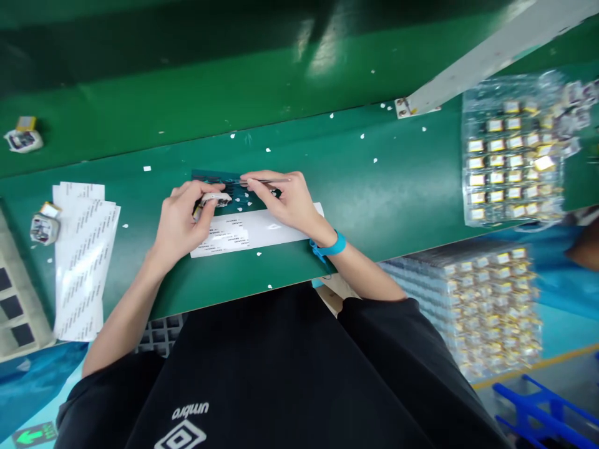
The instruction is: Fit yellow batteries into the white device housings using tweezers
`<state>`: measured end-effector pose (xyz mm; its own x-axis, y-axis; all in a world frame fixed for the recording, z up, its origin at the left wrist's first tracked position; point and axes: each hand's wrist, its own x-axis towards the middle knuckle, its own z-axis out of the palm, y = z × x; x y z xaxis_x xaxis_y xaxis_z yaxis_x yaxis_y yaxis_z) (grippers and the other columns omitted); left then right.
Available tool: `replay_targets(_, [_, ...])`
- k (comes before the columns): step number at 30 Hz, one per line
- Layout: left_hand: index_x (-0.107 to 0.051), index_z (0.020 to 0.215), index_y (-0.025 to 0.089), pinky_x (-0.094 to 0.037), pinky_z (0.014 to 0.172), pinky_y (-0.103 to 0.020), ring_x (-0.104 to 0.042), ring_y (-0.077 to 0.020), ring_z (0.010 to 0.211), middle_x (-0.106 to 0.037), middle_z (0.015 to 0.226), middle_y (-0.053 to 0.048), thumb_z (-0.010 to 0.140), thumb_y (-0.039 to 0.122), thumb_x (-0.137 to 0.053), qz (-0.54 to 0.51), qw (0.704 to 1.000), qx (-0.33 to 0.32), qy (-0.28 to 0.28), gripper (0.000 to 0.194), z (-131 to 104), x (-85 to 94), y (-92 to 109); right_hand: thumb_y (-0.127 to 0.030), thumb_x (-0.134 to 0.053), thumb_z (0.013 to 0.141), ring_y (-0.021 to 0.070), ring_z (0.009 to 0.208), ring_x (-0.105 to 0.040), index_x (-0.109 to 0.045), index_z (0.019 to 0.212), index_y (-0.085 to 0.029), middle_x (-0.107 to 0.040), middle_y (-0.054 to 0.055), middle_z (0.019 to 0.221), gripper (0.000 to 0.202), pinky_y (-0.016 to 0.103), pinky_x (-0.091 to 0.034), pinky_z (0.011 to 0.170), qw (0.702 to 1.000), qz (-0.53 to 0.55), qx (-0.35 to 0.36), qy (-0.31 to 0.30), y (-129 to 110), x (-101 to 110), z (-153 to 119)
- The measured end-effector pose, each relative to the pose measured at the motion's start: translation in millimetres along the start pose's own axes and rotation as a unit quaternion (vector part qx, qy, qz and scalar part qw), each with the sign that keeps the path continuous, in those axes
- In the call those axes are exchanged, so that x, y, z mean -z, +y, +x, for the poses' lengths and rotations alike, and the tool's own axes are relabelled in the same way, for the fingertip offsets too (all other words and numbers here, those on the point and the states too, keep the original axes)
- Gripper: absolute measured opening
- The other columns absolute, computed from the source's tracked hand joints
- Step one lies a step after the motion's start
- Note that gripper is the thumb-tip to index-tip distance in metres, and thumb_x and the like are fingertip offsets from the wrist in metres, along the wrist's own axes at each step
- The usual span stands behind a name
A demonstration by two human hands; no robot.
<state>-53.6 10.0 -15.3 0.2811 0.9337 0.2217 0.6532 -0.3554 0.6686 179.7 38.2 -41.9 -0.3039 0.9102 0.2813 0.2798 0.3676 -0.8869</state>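
Near the middle of the bench, my left hand (183, 218) is closed around a small white electronic housing (218, 197), its open side showing dark parts. My right hand (292, 202) pinches thin metal tweezers (276, 181), whose tips point left toward the housing. Under the tips lies a dark translucent sheet (206, 174) bearing small dark pieces; its details are partly hidden by my fingers. A white printed label sheet (224, 242) extends beneath my right hand, and a blue wristband (334, 243) circles that wrist.
Printed strips (87, 249) lie at left beside another housing (45, 226); one more housing (23, 138) sits farther back. A clear tray (468, 181) of yellow-and-white parts is at right, above stacked trays (449, 299). A metal bracket (449, 81) rises behind. White bits dot the green bench (374, 218).
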Motion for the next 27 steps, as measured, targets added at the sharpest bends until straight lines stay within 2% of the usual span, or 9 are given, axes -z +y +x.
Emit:
replay_targets(4, [-0.068, 0.107, 0.024, -0.049, 0.092, -0.043, -0.074, -0.0263, 0.106, -0.08, 0.114, -0.005, 0.099, 0.023, -0.056, 0.022, 0.999, -0.042, -0.015, 0.015, 0, -10.5, -10, -0.031, -0.059, 0.105, 0.0176, 0.095, -0.08, -0.083, 0.096, -0.019, -0.083, 0.006, 0.11, 0.028, 0.031, -0.063, 0.082, 1.0, -0.023, 0.012, -0.008, 5, -1, -2])
replay_targets(11, [-0.071, 0.112, 0.024, -0.048, 0.094, -0.045, -0.072, -0.0269, 0.104, -0.079, 0.11, -0.005, 0.103, 0.024, -0.052, 0.023, 0.998, -0.051, -0.015, 0.02, 3, -14.8, -17, -0.024, -0.051, 0.108, 0.0173, 0.088, -0.077, -0.076, 0.12, -0.014, -0.082, 0.008, 0.112, 0.03, 0.034, -0.062, 0.079, 0.982, -0.133, 0.136, 0.004, 17, -7, 0])
replay_targets(15, [-0.072, 0.112, 0.022, -0.048, 0.098, -0.048, -0.07, -0.0285, 0.11, -0.078, 0.112, -0.006, 0.105, 0.024, -0.05, 0.049, 0.994, -0.086, -0.055, 0.023, 3, -7.6, -4, -0.022, -0.054, 0.108, 0.013, 0.091, -0.077, -0.074, 0.123, -0.016, -0.082, 0.004, 0.117, 0.026, 0.029, -0.064, 0.082, 0.975, -0.124, 0.178, 0.044, 15, -3, 2])
replay_targets(17, [-0.071, 0.111, 0.023, -0.05, 0.101, -0.048, -0.07, -0.0279, 0.114, -0.078, 0.113, -0.005, 0.105, 0.027, -0.053, -0.007, 0.995, -0.094, -0.035, 0.019, 3, -3.9, 8, -0.019, -0.055, 0.107, 0.0128, 0.097, -0.078, -0.072, 0.127, -0.019, -0.081, 0.003, 0.118, 0.026, 0.029, -0.065, 0.085, 0.971, -0.112, 0.203, 0.056, 11, -1, 0])
replay_targets(19, [-0.069, 0.11, 0.024, -0.054, 0.091, -0.041, -0.072, -0.0234, 0.107, -0.078, 0.111, -0.003, 0.105, 0.032, -0.056, -0.139, 0.986, -0.037, 0.083, 0.016, 5, -1.5, 15, -0.017, -0.054, 0.107, 0.0151, 0.11, -0.077, -0.069, 0.133, -0.022, -0.079, 0.002, 0.124, 0.031, 0.032, -0.066, 0.091, 0.967, -0.095, 0.226, 0.074, 7, 3, -1])
replay_targets(21, [-0.067, 0.103, 0.025, -0.051, 0.067, -0.031, -0.072, -0.017, 0.086, -0.077, 0.101, -0.001, 0.103, 0.038, -0.061, -0.273, 0.933, 0.08, 0.221, 0.015, 9, 0.3, 12, -0.014, -0.052, 0.107, 0.0177, 0.119, -0.075, -0.065, 0.139, -0.026, -0.077, 0.002, 0.129, 0.037, 0.036, -0.066, 0.095, 0.959, -0.079, 0.254, 0.099, 2, 7, -2])
replay_targets(22, [-0.066, 0.097, 0.026, -0.044, 0.057, -0.029, -0.068, -0.0148, 0.076, -0.077, 0.096, 0.0, 0.1, 0.04, -0.064, -0.32, 0.901, 0.139, 0.259, 0.015, 10, 1.6, 7, -0.014, -0.052, 0.107, 0.0187, 0.121, -0.074, -0.063, 0.142, -0.027, -0.077, 0.001, 0.131, 0.039, 0.037, -0.066, 0.095, 0.954, -0.076, 0.268, 0.111, 0, 9, -1])
replay_targets(24, [-0.064, 0.09, 0.028, -0.035, 0.049, -0.029, -0.057, -0.0139, 0.063, -0.077, 0.093, 0.001, 0.091, 0.04, -0.069, -0.381, 0.857, 0.231, 0.259, 0.014, 12, 5.2, -7, -0.012, -0.052, 0.106, 0.0191, 0.12, -0.075, -0.06, 0.146, -0.029, -0.077, 0.0, 0.13, 0.044, 0.037, -0.068, 0.091, 0.942, -0.084, 0.299, 0.126, -4, 13, 0])
replay_targets(27, [-0.064, 0.092, 0.027, -0.038, 0.051, -0.031, -0.054, -0.0146, 0.063, -0.078, 0.103, -0.002, 0.084, 0.037, -0.068, -0.452, 0.817, 0.287, 0.215, 0.013, 10, 10.6, -19, -0.009, -0.053, 0.104, 0.018, 0.12, -0.075, -0.057, 0.15, -0.028, -0.077, 0.0, 0.13, 0.049, 0.033, -0.068, 0.087, 0.924, -0.111, 0.343, 0.128, -8, 15, 1])
